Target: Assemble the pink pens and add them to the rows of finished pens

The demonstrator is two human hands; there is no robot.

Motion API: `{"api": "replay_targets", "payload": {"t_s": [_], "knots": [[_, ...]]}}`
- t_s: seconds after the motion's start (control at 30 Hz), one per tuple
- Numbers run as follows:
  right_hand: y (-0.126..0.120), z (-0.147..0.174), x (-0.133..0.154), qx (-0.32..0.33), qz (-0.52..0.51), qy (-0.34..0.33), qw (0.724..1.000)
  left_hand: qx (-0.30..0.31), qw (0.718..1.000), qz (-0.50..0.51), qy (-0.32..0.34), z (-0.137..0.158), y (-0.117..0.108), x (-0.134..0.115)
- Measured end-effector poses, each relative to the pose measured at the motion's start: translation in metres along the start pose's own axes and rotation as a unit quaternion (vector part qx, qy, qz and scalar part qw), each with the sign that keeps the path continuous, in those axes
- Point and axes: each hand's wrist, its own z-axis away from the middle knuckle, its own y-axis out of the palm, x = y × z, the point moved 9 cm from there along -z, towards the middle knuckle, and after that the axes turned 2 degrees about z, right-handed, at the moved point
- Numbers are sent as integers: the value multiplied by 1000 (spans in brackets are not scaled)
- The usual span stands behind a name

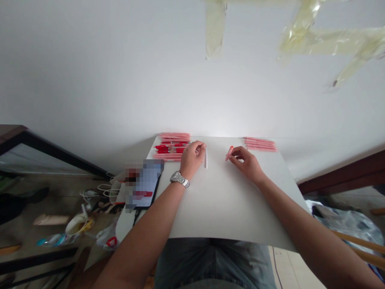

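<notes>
A slim white pen-like tube (206, 159) points down from the closed fingertips of my left hand (192, 157), which wears a metal watch. My right hand (245, 161) pinches a short pink pen part with an orange end (229, 152); whether it is a cap or a barrel I cannot tell. The two hands are apart above the white table (222, 200). Just left of my left hand lie several pink pens (175, 136) and red pens (170, 147), partly hidden by the hand. Beyond my right hand, a row of pink pens (260, 143) lies at the back right.
A phone (148, 184), partly blurred out, lies at the table's left edge with a cable. A white wall (150, 72) with yellowed tape (215, 32) rises behind the table. On the floor at left stand a cup (76, 224) and other clutter; plastic bags (349, 220) are at right.
</notes>
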Motion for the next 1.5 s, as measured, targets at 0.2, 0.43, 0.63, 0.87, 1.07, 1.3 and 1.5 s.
{"api": "replay_targets", "payload": {"t_s": [0.2,0.43,0.63,0.87,1.07,1.3,1.5], "knots": [[-8,1,9,-42,1,-20,999,-4,1000,2,5,0,-1,-1],[-11,0,0,-48,15,-9,999,7,1000,-22,-3,0,1,0],[0,-1,-16,13,57,19,998,8,999,-35,-4,0,1,-2],[-3,0,-11,-16,28,0,999,6,999,-33,-6,1,0,-2],[-5,0,-5,-25,21,-13,999,6,999,-35,-5,0,0,-3],[-10,1,4,-42,14,-40,998,6,999,-35,-6,0,0,-4],[-13,2,9,-61,28,-58,996,2,999,-34,-2,0,-1,-3]]}}
